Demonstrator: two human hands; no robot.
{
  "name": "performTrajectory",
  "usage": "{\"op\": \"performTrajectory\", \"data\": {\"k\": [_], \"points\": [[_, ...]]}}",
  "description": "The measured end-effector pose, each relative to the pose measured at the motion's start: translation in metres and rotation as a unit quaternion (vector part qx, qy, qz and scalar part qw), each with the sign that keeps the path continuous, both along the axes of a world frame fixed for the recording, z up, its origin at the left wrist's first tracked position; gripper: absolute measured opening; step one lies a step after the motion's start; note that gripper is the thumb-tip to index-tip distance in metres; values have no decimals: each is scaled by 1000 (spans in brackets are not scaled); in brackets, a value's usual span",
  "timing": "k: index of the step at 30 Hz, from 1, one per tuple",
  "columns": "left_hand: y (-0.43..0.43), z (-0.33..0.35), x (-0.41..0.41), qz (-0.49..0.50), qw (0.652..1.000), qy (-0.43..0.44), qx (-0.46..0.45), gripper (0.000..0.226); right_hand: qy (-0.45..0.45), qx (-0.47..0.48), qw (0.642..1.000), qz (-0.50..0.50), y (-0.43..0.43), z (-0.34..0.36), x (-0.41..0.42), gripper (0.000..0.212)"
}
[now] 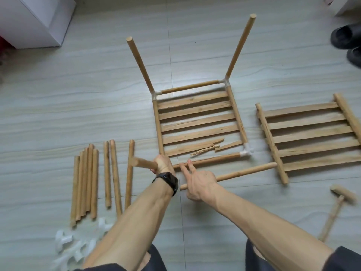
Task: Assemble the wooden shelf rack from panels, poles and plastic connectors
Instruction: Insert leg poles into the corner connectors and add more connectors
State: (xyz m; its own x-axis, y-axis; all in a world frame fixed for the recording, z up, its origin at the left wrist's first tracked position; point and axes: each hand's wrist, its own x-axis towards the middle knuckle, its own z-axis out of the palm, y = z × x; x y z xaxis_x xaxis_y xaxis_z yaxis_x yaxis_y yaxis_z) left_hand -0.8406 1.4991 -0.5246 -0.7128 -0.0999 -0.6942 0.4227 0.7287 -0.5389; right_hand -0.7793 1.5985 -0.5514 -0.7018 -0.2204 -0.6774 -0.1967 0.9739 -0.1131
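A slatted wooden panel [197, 122] lies on the floor with white plastic connectors at its corners. Two poles [140, 64] stand up from its far corners. Its nearest slat is splintered [205, 148]. My left hand [163, 163] grips a pole [143, 163] at the panel's near left corner, the pole pointing toward me. My right hand [197, 180] has two straight fingers touching the panel's near cross pole [211, 159]. A loose pole [246, 172] runs under that hand. A second slatted panel [310, 133] lies to the right.
Several loose poles [86, 182] lie in a row at the left, with white plastic connectors [74, 247] heaped near my left knee. A wooden mallet [336, 208] lies at the right. Black slippers [349, 44] sit at the far right, a white cabinet [37, 18] at the far left.
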Motion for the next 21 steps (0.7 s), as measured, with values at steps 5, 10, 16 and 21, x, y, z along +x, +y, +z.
{"op": "performTrajectory", "data": {"k": [5,10,16,21], "points": [[6,5,1,78,996,-14,40,17,10,36,999,22,-1,2,8,85],[3,14,-8,69,995,-45,57,24,17,47,999,18,-7,0,7,86],[2,23,-13,37,993,-87,73,31,2,39,999,14,-4,3,0,84],[3,19,-17,51,991,-102,71,31,10,46,999,22,-5,0,1,82]]}}
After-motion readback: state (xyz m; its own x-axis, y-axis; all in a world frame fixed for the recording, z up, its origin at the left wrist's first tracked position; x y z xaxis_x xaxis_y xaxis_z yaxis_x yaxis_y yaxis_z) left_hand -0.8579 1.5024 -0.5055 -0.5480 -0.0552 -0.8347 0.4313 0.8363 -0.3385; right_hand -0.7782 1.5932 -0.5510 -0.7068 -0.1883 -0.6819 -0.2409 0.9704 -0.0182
